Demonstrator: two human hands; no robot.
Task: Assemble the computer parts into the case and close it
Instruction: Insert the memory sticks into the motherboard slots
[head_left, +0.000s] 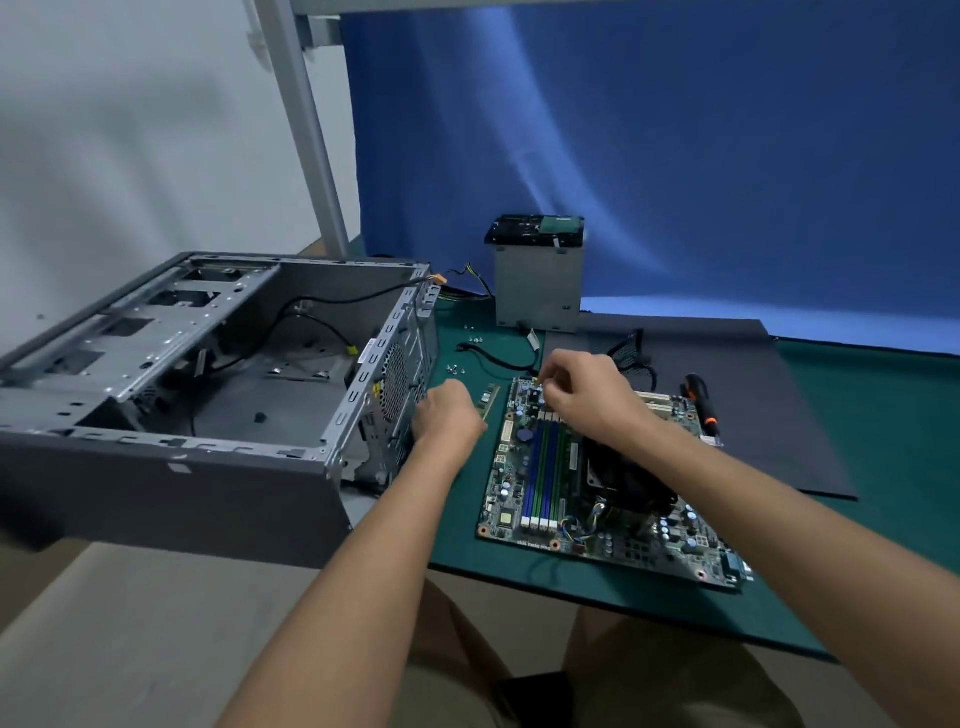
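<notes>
Case holds black cables; motherboard lies outside.

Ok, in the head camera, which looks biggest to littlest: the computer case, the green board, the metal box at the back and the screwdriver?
1. computer case
2. green board
3. metal box; it's farther back, so it may look smaller than it is
4. screwdriver

The right grip hides the far corner of the motherboard; whether it pinches anything cannot be told. The case runs off the left edge.
</notes>
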